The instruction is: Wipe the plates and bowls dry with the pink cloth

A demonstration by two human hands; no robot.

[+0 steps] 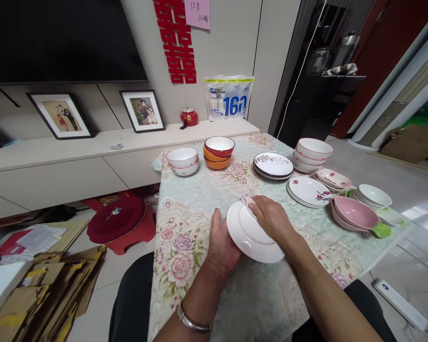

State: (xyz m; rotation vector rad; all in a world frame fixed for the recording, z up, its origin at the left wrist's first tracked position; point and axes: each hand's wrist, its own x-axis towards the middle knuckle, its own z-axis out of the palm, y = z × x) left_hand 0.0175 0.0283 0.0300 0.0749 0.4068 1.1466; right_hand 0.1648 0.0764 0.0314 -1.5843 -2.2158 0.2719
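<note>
A white plate [249,232] is held tilted above the table, its underside with the foot ring facing me. My left hand [223,242] supports it from the left, thumb up beside the rim and the other fingers hidden behind it. In my right hand [273,216] is a pale cloth [248,200], pressed against the plate's underside near the upper right edge. Beyond the hands stand a stack of white plates with a brown floral pattern [273,165] and a stack of white plates with red flowers [308,191].
White bowls [182,160], orange and red bowls [218,152] and more white bowls [313,154] stand along the far side of the flowered tablecloth [185,237]. Pink dishes [355,213] and small bowls [374,195] sit at right. Left of the table are a red stool [117,221] and flattened cardboard [53,294].
</note>
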